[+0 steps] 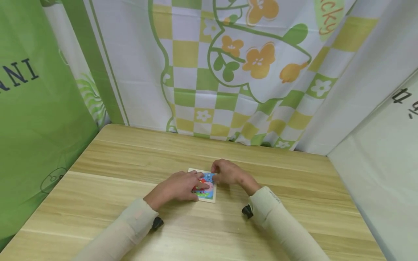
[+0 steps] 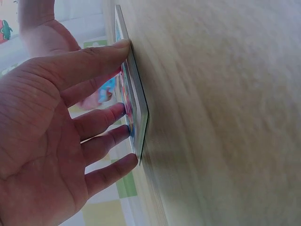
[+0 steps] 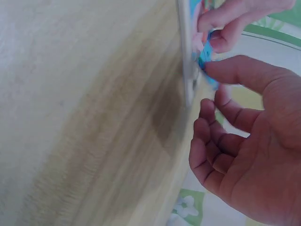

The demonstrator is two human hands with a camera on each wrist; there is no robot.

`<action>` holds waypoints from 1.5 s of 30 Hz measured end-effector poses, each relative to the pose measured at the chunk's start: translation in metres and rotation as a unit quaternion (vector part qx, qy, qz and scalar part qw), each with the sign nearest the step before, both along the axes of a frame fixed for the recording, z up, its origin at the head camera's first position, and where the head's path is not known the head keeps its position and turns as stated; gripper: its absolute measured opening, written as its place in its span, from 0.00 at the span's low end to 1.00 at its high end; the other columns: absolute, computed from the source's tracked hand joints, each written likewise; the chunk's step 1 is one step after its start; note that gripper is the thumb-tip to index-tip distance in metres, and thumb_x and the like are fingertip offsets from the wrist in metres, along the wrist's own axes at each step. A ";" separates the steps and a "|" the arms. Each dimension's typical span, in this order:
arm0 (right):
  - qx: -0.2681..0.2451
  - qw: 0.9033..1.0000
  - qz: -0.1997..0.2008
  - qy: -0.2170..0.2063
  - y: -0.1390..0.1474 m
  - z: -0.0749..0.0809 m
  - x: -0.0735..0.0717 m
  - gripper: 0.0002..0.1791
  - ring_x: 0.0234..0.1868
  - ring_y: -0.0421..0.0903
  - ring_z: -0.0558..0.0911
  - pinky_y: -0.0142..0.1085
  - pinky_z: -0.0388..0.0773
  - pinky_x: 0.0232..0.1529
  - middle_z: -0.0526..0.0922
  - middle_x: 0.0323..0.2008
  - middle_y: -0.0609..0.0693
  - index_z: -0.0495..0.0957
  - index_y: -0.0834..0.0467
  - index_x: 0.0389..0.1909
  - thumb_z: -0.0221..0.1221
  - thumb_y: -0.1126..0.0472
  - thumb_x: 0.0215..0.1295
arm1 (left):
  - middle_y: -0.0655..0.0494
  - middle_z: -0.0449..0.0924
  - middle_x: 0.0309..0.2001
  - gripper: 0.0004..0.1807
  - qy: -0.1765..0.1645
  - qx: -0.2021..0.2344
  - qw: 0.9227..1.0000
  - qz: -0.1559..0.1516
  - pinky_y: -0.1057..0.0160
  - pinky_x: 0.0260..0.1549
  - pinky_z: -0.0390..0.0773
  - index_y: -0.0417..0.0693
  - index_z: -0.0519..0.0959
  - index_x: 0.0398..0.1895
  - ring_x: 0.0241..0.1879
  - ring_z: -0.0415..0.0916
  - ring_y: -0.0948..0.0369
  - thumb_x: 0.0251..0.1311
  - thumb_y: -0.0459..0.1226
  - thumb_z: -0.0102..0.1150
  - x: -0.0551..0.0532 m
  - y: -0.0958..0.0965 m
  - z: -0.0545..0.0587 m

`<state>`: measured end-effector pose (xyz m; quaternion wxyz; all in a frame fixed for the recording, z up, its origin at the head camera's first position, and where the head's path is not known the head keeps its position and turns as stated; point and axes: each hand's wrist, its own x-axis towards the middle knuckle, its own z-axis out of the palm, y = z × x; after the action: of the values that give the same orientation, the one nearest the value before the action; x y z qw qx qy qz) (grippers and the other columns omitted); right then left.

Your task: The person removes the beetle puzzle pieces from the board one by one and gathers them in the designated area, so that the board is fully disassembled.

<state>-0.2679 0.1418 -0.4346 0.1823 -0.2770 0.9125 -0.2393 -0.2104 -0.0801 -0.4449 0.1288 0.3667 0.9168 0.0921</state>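
A small square puzzle board (image 1: 210,197) with a pale frame and a bright cartoon picture lies on the wooden table. Spread over its left side, my left hand (image 1: 181,186) rests fingertips on the picture, and its thumb touches the board's near edge in the left wrist view. At the upper right corner my right hand (image 1: 228,172) pinches a blue puzzle piece (image 3: 212,84) between thumb and index finger, the other fingers curled in. That piece (image 2: 107,89) also shows beyond the left fingers in the left wrist view. Part of the picture is hidden beneath the left hand.
The wood-grain table (image 1: 114,203) extends around the board on all sides. A patterned curtain (image 1: 228,72) hangs along its back edge, a green cloth (image 1: 32,127) at the left and a white panel (image 1: 385,156) at the right.
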 end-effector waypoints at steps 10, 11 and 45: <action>-0.014 0.999 -0.035 0.039 -0.001 0.004 0.006 0.05 0.35 0.42 0.78 0.39 0.77 0.40 0.83 0.34 0.46 0.83 0.58 0.38 0.60 0.69 0.67 | 0.47 0.64 0.75 0.30 0.003 0.002 1.000 -0.010 0.45 0.63 0.70 0.62 0.76 0.71 0.72 0.62 0.48 0.65 0.47 0.69 0.000 -0.001 0.000; -0.016 0.998 -0.038 0.042 -0.001 0.003 0.007 0.05 0.35 0.42 0.78 0.39 0.77 0.40 0.83 0.33 0.45 0.83 0.58 0.38 0.60 0.69 0.67 | 0.47 0.64 0.75 0.30 0.003 0.002 1.000 -0.011 0.45 0.63 0.70 0.62 0.76 0.71 0.72 0.62 0.48 0.65 0.47 0.69 0.000 -0.001 0.000; -0.077 0.987 -0.138 0.021 0.092 0.006 0.006 0.09 0.35 0.47 0.75 0.43 0.74 0.38 0.83 0.36 0.51 0.83 0.59 0.41 0.53 0.67 0.74 | 0.51 0.68 0.69 0.29 0.027 0.005 0.999 -0.026 0.53 0.53 0.76 0.57 0.77 0.70 0.59 0.70 0.54 0.65 0.42 0.69 0.006 0.001 0.000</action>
<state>-0.2616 0.2337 -0.4291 0.1066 -0.1662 0.9246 -0.3257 -0.2048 -0.0794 -0.4446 0.1046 0.3931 0.9097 0.0832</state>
